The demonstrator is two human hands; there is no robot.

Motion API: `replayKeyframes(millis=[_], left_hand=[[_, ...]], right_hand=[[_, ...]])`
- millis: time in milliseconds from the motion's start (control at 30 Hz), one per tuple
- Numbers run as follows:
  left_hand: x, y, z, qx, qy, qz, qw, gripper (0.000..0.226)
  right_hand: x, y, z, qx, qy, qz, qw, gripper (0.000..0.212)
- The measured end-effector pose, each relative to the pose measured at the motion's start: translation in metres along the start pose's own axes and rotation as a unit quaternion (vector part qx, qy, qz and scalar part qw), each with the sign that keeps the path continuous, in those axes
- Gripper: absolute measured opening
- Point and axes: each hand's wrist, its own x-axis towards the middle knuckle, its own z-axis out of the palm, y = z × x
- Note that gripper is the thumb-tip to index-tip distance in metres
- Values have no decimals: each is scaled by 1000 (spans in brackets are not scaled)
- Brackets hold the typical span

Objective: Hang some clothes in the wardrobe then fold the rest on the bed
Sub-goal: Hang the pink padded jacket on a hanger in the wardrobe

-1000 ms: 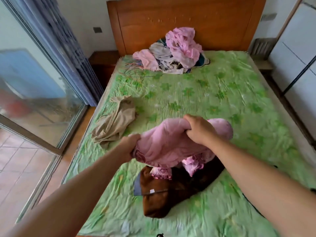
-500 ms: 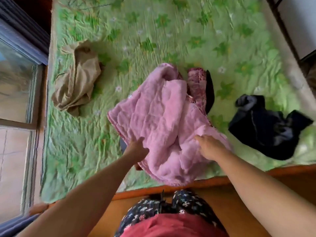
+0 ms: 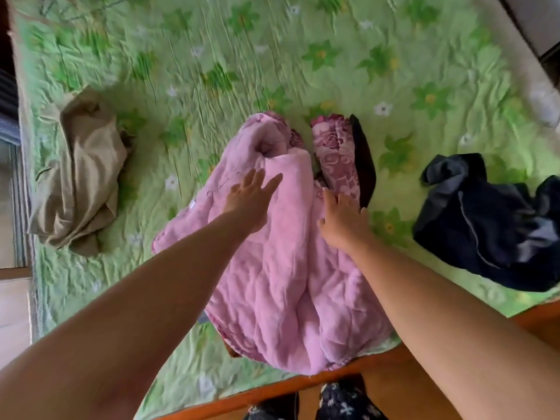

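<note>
A thick pink fleece garment (image 3: 281,286) lies bunched on the green flowered bed (image 3: 318,56), reaching to the foot edge. My left hand (image 3: 250,197) lies flat on its upper part with fingers stretched out. My right hand (image 3: 342,219) presses on the pink garment beside a patterned pink sleeve (image 3: 333,159), fingers straight. A dark brown garment (image 3: 363,165) peeks out from under the pink one.
A crumpled beige garment (image 3: 80,174) lies at the bed's left side. A dark navy garment (image 3: 497,225) lies to the right. The orange wooden footboard (image 3: 303,386) runs along the near edge, with my legs behind it.
I had the pink garment lifted in both fists, then laid it down on the bed. Both hands let go and now lie flat further up on it. My view tilted down.
</note>
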Motion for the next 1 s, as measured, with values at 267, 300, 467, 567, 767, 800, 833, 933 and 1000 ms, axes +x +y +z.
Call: replayKeyframes(millis=[267,300,467,567,767,800,833,933,1000], left_hand=[[71,5,11,37,-59,34,997,102],[70,3,15,50,-66,36,996,97],[25,-28,40,111,-181,-30,977,95],[-1,-43,57,138,-280,-48,949,98],[25,-14,36,133,-135,-53,980,38],[37,-7,28,124,-41,-29,991,32],[50,-2,21,128,40,11,991,31],[91,5,9,143,95,122,978,50],[119,3,8,126,49,155,979,58]], right_hand=[[39,0,3,78,114,-46,989,18],[38,8,2,75,112,-41,990,17],[14,90,-14,37,118,100,987,44],[0,123,-21,-13,37,189,981,48],[12,90,-11,-120,163,-11,979,32],[19,79,-8,-110,191,-89,971,28],[27,67,-2,-100,185,-145,967,30],[47,42,19,-154,76,-194,966,47],[56,38,33,-207,53,-167,962,53]])
